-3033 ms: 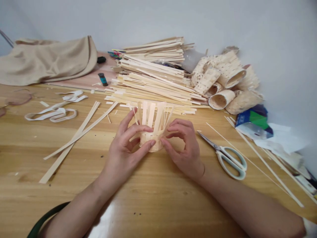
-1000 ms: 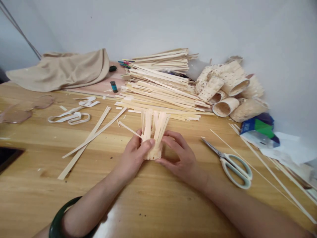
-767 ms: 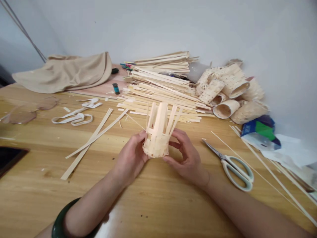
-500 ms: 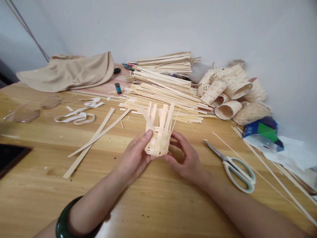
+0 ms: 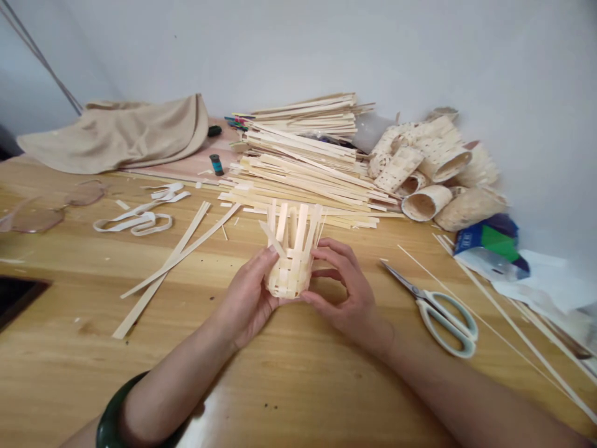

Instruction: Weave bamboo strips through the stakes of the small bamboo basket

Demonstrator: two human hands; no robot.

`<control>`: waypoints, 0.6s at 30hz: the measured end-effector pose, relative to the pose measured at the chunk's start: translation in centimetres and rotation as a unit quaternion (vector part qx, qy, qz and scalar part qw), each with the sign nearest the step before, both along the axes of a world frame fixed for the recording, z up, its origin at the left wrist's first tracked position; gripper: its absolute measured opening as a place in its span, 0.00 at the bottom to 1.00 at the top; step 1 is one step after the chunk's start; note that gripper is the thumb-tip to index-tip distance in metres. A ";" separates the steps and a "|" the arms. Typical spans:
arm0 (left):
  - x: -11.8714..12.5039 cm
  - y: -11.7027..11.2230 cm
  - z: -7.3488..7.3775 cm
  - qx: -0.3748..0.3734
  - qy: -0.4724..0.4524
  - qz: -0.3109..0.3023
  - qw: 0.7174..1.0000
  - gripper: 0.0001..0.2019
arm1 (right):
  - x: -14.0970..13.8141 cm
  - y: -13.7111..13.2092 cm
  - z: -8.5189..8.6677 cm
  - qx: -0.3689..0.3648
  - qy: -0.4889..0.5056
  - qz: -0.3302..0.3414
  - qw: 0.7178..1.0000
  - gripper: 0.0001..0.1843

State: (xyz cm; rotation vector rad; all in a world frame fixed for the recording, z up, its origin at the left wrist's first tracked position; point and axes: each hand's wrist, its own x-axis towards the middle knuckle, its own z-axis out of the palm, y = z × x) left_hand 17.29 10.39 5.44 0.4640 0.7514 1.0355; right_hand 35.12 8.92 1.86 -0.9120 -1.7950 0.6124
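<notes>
Head view: one woven basket (image 5: pixel 289 274), strips (image 5: pixel 301 225) upright at top, between left hand (image 5: pixel 249 292) and right hand (image 5: pixel 345 289), over the counter (image 5: pixel 321 392). Left hand grips its left side; right hand, fingers curved, clasps its right.

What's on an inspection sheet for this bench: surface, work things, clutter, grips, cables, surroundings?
Surface: wooden table, scraps scattered, glare near the front.
Work things: part-woven basket, strip ends standing loose; crossed strips lying left; strip pile beyond; scissors to the right.
Clutter: white ribbon, thread spool, beige cloth, woven tubes, blue-green packet.
Grips: left hand holds the basket's left side; right hand touches its right side, firmness unclear.
Cables: two thin dark lines, upper left, possibly cables.
Surroundings: pale wall behind; dark flat object cut off at left edge.
</notes>
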 end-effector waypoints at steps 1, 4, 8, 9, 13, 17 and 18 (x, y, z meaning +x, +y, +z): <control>0.0 0.0 0.0 -0.005 0.009 0.004 1.000 0.09 | -0.1 0.0 -0.1 -0.002 0.007 0.003 1.000 0.29; -0.1 -0.1 -0.2 -0.002 0.027 0.014 1.000 0.10 | -0.2 0.0 -0.2 -0.022 0.029 0.019 0.999 0.27; -0.1 -0.2 -0.3 0.006 0.052 0.034 0.998 0.11 | 0.0 0.2 0.0 -0.066 0.052 0.041 0.996 0.25; -0.1 -0.2 -0.3 0.011 0.059 0.036 0.998 0.12 | 0.1 0.3 0.1 -0.075 0.054 0.042 0.995 0.25; 0.6 -0.4 -0.4 0.058 0.076 0.048 0.994 0.21 | 0.1 0.2 0.4 -0.119 0.092 0.037 0.988 0.24; 1.1 -0.7 -0.9 0.122 0.107 0.054 0.985 0.25 | -0.5 0.2 0.4 -0.200 0.226 0.019 0.953 0.26; 1.1 -0.7 -1.1 0.136 0.116 0.051 0.983 0.25 | -0.7 0.2 0.4 -0.217 0.251 0.016 0.943 0.27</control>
